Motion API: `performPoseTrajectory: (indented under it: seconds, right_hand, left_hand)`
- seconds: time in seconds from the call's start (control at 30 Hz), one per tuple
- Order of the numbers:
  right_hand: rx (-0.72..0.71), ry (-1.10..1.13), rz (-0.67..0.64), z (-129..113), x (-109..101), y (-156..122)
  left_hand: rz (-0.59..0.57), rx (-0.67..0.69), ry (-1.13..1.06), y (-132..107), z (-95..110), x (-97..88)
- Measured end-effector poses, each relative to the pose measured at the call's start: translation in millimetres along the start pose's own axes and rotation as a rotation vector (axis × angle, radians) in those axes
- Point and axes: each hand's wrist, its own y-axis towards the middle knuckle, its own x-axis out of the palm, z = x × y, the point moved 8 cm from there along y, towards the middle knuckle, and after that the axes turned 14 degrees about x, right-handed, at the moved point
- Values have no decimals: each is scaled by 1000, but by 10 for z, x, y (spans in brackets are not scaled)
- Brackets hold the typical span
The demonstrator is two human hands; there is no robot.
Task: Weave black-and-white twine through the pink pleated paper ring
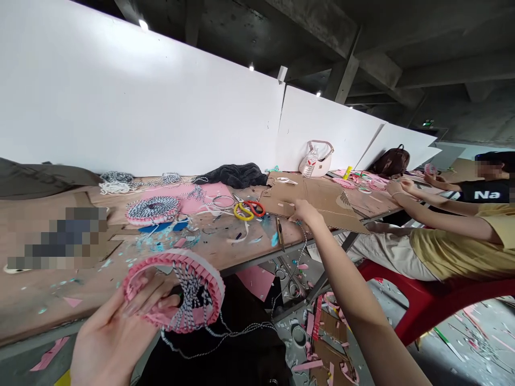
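My left hand (116,332) holds a pink notched ring (177,289) below the table's front edge, fingers curled on its rim. Black-and-white twine (189,300) is woven across the ring and trails down in loops over my lap. My right hand (306,213) is stretched out far over the table, fingers pinched on the taut end of that twine (301,252), next to a large cardboard sheet (322,201).
On the wooden table (225,241) lie a finished woven disc (153,209), yellow and red scissors (249,209), twine bundles (116,182), a dark cloth (235,174) and pink scraps. Two people sit on the right on a red bench (426,300). A white bag (317,158) stands by the wall.
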Motion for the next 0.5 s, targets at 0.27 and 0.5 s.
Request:
performPoseTrajectory:
  seconds: [0.27, 0.5]
  right_hand:
    - [-46, 102, 77, -94, -296, 2]
    - [-220, 342, 280, -1070, -1208, 328]
  left_hand:
    - [-126, -45, -86, 6, -58, 88]
    - [-93, -35, -63, 12, -96, 116]
